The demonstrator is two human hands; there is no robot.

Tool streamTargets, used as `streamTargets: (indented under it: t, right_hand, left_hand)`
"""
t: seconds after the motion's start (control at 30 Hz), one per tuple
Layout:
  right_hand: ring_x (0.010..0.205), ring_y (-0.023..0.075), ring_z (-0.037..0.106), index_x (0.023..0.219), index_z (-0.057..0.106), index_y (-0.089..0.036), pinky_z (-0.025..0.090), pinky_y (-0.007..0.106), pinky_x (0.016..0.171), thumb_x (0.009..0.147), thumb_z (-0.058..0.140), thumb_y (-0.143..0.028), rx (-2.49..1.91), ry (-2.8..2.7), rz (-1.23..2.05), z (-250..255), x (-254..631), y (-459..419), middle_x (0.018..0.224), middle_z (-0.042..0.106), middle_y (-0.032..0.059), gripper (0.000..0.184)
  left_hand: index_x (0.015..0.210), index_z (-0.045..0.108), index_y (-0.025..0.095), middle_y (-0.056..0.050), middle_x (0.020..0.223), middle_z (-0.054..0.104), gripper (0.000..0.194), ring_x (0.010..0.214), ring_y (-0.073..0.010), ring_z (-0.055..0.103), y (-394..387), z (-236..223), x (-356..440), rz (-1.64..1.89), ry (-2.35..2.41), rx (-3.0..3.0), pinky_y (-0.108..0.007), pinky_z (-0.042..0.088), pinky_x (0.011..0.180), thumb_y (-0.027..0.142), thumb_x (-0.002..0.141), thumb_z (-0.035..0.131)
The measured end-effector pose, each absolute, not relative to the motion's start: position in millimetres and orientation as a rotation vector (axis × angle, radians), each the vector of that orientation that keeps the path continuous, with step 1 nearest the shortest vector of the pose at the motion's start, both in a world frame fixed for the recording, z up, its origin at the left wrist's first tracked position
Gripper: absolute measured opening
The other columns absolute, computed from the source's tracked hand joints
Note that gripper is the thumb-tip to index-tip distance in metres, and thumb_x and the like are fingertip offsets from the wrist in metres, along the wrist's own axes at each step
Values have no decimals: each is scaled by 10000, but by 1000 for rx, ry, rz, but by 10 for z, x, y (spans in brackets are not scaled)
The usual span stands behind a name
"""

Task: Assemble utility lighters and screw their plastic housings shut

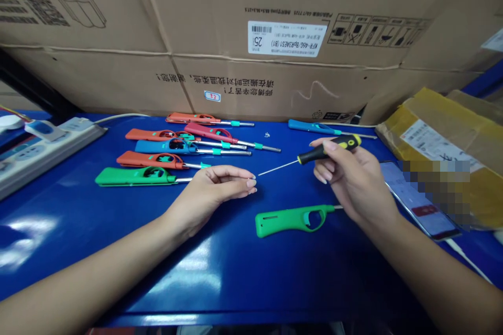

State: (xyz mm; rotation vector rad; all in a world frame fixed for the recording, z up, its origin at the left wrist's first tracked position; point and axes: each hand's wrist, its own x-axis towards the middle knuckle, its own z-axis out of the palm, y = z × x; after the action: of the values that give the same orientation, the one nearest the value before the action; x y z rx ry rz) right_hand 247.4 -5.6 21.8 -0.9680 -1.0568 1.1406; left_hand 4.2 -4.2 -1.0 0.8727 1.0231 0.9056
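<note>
My right hand (pixel 349 178) grips a screwdriver (pixel 310 156) by its black and yellow handle, its thin shaft pointing left. Close to the screwdriver's tip, my left hand (pixel 223 188) is pinched; whatever is between its fingertips is too small to make out. Below the shaft, a green gas lighter (pixel 291 221) lies flat on the blue table, its metal tube partly behind my right hand. Behind my left hand lie several long-nosed lighters, among them a green lighter (pixel 133 176), a blue lighter (pixel 165 146) and a red lighter (pixel 210 132).
A large cardboard box (pixel 220 73) walls off the back. Another blue lighter (pixel 310 126) lies before it. At right are a phone (pixel 416 199) with a cable and a taped carton (pixel 451 146). A white power strip (pixel 47 149) sits at left.
</note>
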Motion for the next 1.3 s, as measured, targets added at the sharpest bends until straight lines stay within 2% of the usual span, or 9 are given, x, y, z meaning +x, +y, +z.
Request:
streamTargets:
  t: [0.1,0.17,0.3,0.43,0.77,1.03,1.17,1.3]
  right_hand:
    - [499,89,476,884,739,-174,398,237,473,826,790,-466,-936,-1083,1099,276,2491,-66,561,477,-56,302]
    - [484,106,514,877,724,-187,422,250,462,871,741,-499,-938,-1137,1035,293,2502,-85,558,522,-43,313]
    - [438,119,543,867,699,-201,453,268,442,936,672,-476,-953,-1225,932,283,2514,-128,546,567,-36,285]
    - [428,124,555,876,683,-218,467,278,438,950,659,-456,-979,-1267,932,256,2497,-155,556,575,-39,251]
    - [425,127,554,878,683,-223,465,285,425,944,667,-458,-1001,-1300,951,223,2471,-173,549,566,-45,245]
    - [437,115,558,877,684,-218,467,286,439,915,713,-455,-1115,-1322,824,288,2378,-279,583,602,-39,241]
    - [439,122,572,877,687,-237,471,297,445,947,667,-464,-1123,-1323,817,278,2369,-293,595,615,-31,238]
    - [423,128,567,864,687,-237,449,302,423,945,664,-482,-1093,-1338,778,273,2401,-288,572,605,-31,259]
  left_hand:
    - [867,822,189,-23,872,817,173,779,-95,758,-64,-10,44,929,1073,1143,-113,586,755,221,713,894]
    - [907,820,186,-24,878,816,174,789,-102,753,-87,3,49,948,1087,1312,-129,587,761,226,742,860]
    - [1048,771,162,-23,831,800,273,771,-132,751,-161,36,67,980,1066,1503,-191,609,771,218,783,801]
    - [1098,734,177,-16,851,788,284,781,-140,750,-221,42,78,981,1060,1632,-216,613,787,223,821,776]
    - [1139,712,190,-7,870,779,273,783,-133,745,-243,14,76,968,1058,1780,-216,613,792,216,869,746]
    - [1161,708,189,9,871,782,270,767,-115,743,-260,-3,59,988,1039,2011,-205,604,803,168,891,717]
    - [1160,718,205,3,874,786,276,767,-132,750,-261,6,61,968,1055,1992,-221,611,792,186,885,724]
    - [1181,716,212,-20,979,788,324,854,-151,750,-238,35,36,923,1046,2095,-238,595,856,268,866,767]
